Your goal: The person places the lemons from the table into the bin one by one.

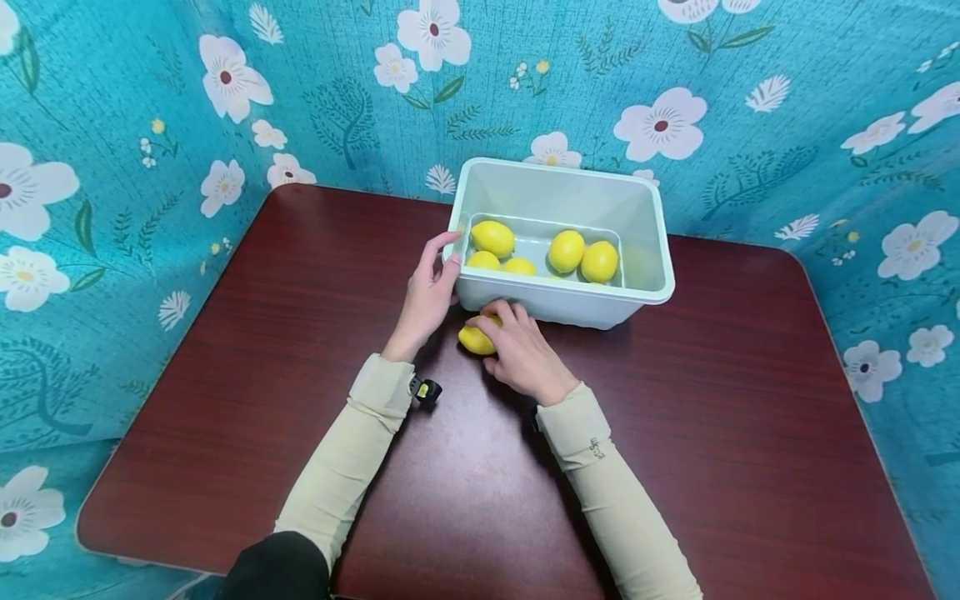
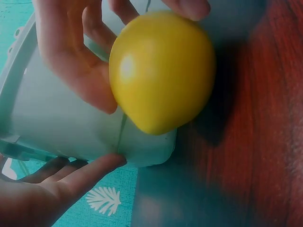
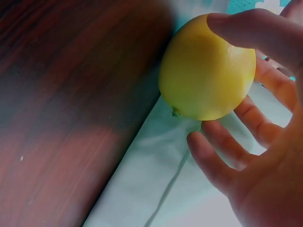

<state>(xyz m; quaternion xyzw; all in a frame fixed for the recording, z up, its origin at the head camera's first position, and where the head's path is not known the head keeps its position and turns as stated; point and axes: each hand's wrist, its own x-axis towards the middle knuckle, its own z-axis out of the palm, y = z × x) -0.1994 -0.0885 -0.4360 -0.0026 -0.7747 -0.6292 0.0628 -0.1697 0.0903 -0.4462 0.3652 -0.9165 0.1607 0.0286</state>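
Observation:
In the head view my right hand (image 1: 522, 352) pinches a yellow lemon (image 1: 476, 340) between thumb and fingertips, just in front of a pale grey-green plastic bin (image 1: 555, 298). The right wrist view shows the thumb over one side of this lemon (image 3: 203, 71) and the fingers spread on the other. My left hand (image 1: 427, 302) touches the bin's front left corner near the rim. Its fingers (image 2: 90, 175) lie nearly straight along the outer wall in the left wrist view. Inside the bin are several lemons, among them one at the left (image 1: 492, 239) and one at the right (image 1: 600, 262).
The bin stands at the back of a dark red-brown wooden table (image 1: 720, 400). Blue floral cloth (image 1: 555, 100) hangs behind the table and along its sides. The bin's front wall partly hides the lemons nearest it.

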